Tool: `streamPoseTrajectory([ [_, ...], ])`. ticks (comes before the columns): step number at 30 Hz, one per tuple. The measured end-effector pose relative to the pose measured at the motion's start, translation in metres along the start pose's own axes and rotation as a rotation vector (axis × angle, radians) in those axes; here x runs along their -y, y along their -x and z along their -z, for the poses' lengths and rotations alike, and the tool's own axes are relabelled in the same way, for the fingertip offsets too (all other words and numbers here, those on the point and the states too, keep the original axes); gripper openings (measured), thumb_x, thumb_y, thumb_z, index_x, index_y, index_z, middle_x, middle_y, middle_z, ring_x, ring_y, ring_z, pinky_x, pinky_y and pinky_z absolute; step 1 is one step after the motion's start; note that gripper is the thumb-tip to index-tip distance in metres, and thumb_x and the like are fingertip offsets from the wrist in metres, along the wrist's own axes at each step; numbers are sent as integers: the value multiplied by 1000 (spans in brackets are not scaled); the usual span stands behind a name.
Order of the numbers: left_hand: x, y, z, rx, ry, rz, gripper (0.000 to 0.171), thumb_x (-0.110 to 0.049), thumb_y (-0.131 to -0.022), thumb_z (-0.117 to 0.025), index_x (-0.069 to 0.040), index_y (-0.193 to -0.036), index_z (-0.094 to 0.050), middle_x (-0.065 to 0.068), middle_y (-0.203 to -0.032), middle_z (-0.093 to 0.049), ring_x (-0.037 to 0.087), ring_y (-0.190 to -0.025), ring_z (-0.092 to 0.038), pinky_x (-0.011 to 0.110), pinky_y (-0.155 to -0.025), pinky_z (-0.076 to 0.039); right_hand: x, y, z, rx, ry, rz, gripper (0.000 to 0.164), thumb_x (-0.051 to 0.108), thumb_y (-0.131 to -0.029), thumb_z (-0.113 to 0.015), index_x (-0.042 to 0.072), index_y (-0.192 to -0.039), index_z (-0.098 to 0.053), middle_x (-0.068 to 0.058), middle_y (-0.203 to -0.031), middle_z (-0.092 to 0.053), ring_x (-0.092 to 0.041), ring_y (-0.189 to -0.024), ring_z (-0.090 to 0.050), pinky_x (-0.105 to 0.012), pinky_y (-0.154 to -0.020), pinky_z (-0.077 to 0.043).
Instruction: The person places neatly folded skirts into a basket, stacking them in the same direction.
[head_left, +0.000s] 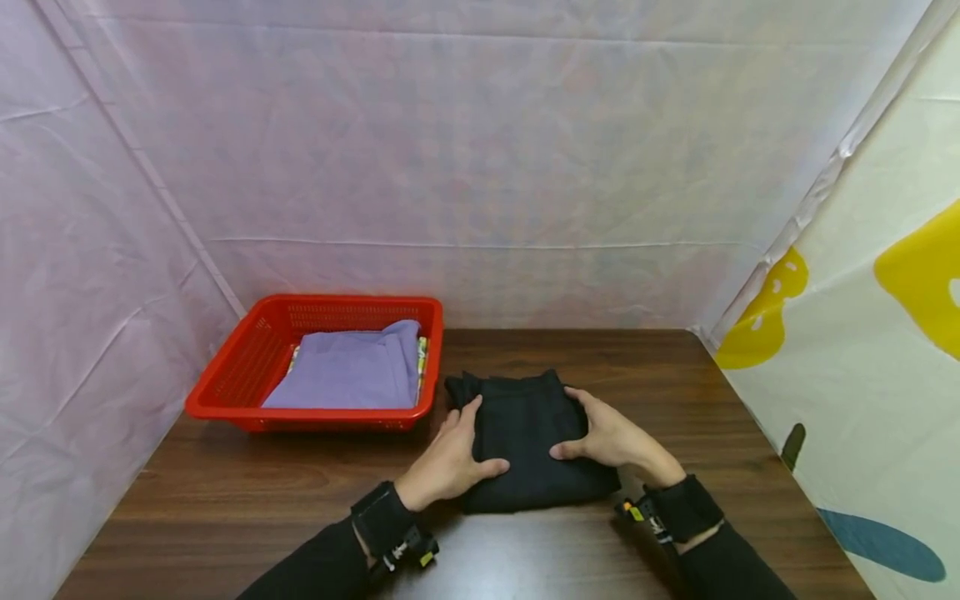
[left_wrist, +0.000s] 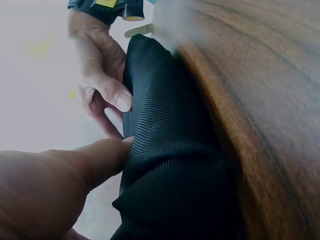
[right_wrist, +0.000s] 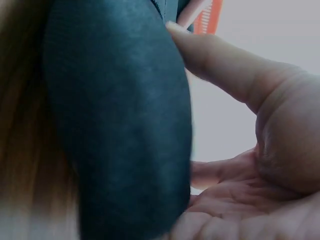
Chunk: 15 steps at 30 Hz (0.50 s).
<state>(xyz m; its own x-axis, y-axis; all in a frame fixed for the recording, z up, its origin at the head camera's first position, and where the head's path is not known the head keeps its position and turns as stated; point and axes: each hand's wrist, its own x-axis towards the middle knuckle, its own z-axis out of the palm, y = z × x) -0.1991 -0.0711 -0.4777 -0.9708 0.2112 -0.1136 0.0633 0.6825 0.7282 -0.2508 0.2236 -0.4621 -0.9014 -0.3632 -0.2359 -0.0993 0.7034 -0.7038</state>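
Note:
A folded black garment (head_left: 536,446) lies as a thick, roughly square bundle on the wooden table. My left hand (head_left: 447,462) is at its left side, thumb laid on top and fingers spread toward the far left corner. At the right side, my right hand (head_left: 611,433) touches it with thumb on the upper face and fingers along the far right edge. From the left wrist, the garment's ribbed-looking fold (left_wrist: 160,115) stands thick above the table. The right wrist view shows a rounded folded edge (right_wrist: 120,120) beside the widely spread thumb and fingers.
A red plastic basket (head_left: 217,412) stands left of the garment, close to it. Inside lies a folded lavender cloth (head_left: 348,367) over a patterned one (head_left: 422,358). Pale fabric walls (head_left: 480,167) enclose the wooden table (head_left: 225,500) at the back and sides.

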Motion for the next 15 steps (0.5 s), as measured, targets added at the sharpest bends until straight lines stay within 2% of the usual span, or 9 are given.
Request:
streamPoseTrajectory([
  [6,0,-2,5,19,31,-23,110,-28,-98,-97,-6,-183,-30,34,-185,-37,53,-172,-40,76,-137,-37,2,-3,-2,-8,-70,12,118,25,-95,-100,0,-183,-26,-37,-181,-40,-57,-165,-46,-73,-134,-41],
  [12,2,-5,6,32,74,-35,107,-20,-99,-96,-8,-183,-30,31,-184,-42,53,-174,-36,75,-140,-33,-1,-6,-8,15,-297,16,118,13,-97,-96,4,-186,-19,-31,-190,-28,-52,-175,-33,-69,-141,-32],
  [15,3,-6,6,31,90,-48,106,-16,-99,-95,-9,-183,-30,31,-183,-43,54,-174,-35,75,-140,-32,-2,-7,-10,33,-400,12,119,10,-97,-94,8,-187,-16,-27,-193,-24,-49,-176,-32,-65,-140,-34],
])
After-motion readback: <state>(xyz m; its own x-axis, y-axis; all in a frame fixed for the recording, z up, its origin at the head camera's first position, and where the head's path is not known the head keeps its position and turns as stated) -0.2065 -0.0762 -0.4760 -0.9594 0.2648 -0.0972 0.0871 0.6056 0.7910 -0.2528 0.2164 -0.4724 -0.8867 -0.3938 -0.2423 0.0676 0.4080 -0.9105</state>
